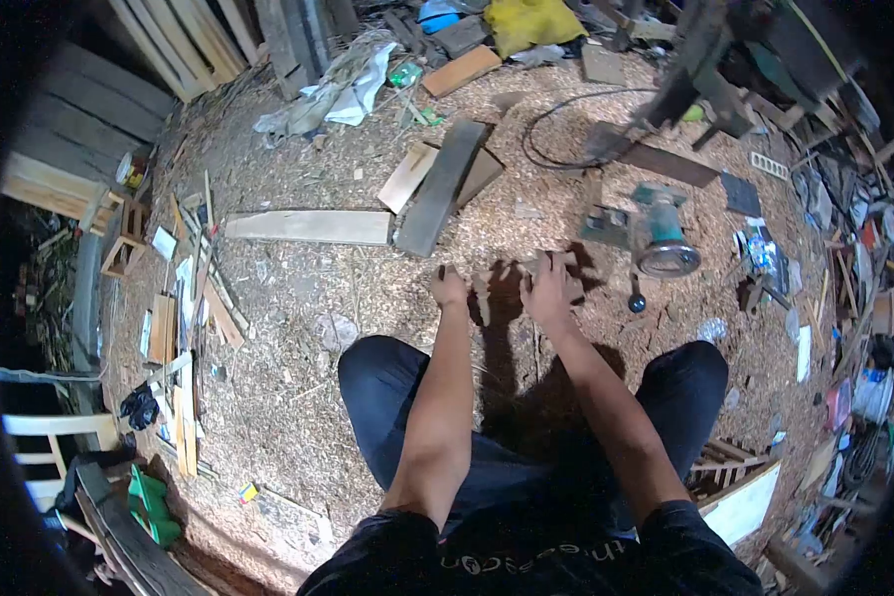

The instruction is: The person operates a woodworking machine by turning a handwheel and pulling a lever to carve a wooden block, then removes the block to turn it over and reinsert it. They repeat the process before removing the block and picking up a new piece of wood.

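Note:
My left hand (449, 287) is low over the shavings, its fingers curled; whatever they may hold is hidden. To its right, my right hand (548, 288) is bent over a small brown wood piece (574, 290), its fingers closed around the edge. Between both hands, a narrow light wood scrap (482, 298) lies partly in shadow. Ahead of my left hand rests a dark grey board (439, 194), lying across a short pale board (407, 177). A green router-like power tool (663, 233) with a round base and a black knob stands right of my right hand.
A long pale plank (308, 227) lies at left of the boards. A black cable (528, 134) loops on the floor near a dark machine stand (695, 70). Wood offcuts (164, 328) pile at left, with a green plastic container (149, 505) below. Clutter lines the right edge.

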{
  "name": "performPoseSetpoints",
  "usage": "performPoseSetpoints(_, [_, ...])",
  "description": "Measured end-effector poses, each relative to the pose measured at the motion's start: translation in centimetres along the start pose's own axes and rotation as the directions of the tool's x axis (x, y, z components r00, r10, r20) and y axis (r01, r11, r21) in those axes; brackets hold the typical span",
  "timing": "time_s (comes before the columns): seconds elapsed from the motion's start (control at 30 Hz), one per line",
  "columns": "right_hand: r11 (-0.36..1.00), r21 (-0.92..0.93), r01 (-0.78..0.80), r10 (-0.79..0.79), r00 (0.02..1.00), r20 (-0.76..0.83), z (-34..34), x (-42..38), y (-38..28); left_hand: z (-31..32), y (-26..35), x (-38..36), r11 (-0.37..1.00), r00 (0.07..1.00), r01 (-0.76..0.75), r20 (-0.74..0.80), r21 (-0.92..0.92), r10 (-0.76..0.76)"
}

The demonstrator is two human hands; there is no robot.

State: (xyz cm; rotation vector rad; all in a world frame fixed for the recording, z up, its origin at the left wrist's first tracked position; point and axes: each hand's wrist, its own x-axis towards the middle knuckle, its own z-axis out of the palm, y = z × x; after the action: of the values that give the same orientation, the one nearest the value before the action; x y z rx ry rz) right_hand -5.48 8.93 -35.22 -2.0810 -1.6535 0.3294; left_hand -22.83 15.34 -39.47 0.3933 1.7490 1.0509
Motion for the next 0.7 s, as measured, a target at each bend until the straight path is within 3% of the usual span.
performPoseSetpoints(0.03, [0.999, 0.027, 0.026, -0.026, 1.0, 0.016, 0.8, 0.9, -0.9, -0.3, -0.8, 1.8, 0.992, 0.992, -0.121, -0.044, 0.037, 0.123])
performPoseSetpoints(0.13, [0.991, 0.12, 0.052, -0.06, 0.996, 0.063, 2.1, 3.8, -4.2, -0.6, -3.4, 7.5, 0.948, 0.938, -0.31, -0.192, -0.08, 0.29])
performPoseSetpoints(0.17, [0.986, 0.157, 0.048, -0.063, 0.994, 0.089, 2.7, 5.1, -4.7, -0.5, 2.7, 1.2, 0.951, 0.964, -0.126, -0.263, -0.282, 0.05])
performPoseSetpoints(0.27, [0.976, 0.211, 0.053, -0.081, 0.989, 0.126, 4.5, 8.2, -5.4, -0.1, -1.7, 10.6, 0.741, 0.98, 0.045, -0.116, -0.67, -0.165])
performPoseSetpoints(0.3, [0.972, 0.227, 0.053, -0.084, 0.988, 0.13, 5.2, 9.0, -5.5, 0.9, 0.7, 8.6, 0.81, 0.967, 0.076, -0.156, -0.582, -0.203])
performPoseSetpoints(0.4, [0.965, 0.247, 0.088, -0.116, 0.988, 0.102, 7.5, 10.9, -5.0, 0.7, 2.3, 9.1, 0.819, 0.988, -0.005, -0.131, -0.573, -0.086])
performPoseSetpoints(0.43, [0.962, 0.262, 0.083, -0.118, 0.986, 0.121, 7.7, 11.4, -5.0, 0.4, 4.2, 7.3, 0.739, 0.989, -0.143, -0.117, -0.658, 0.087])
performPoseSetpoints(0.53, [0.958, 0.274, 0.083, -0.131, 0.978, 0.161, 8.5, 13.0, -4.9, 1.6, 9.6, 4.6, 0.624, 0.943, -0.291, -0.107, -0.725, 0.316])
performPoseSetpoints(0.67, [0.961, 0.242, 0.137, -0.175, 0.974, 0.144, 10.0, 15.7, -3.5, 0.0, 11.6, 7.7, 0.832, 0.921, -0.25, 0.144, -0.494, 0.363])
performPoseSetpoints(0.7, [0.951, 0.295, 0.09, -0.155, 0.967, 0.203, 8.1, 16.2, -4.5, -0.4, 11.0, 9.1, 0.86, 0.92, -0.243, 0.175, -0.448, 0.351])
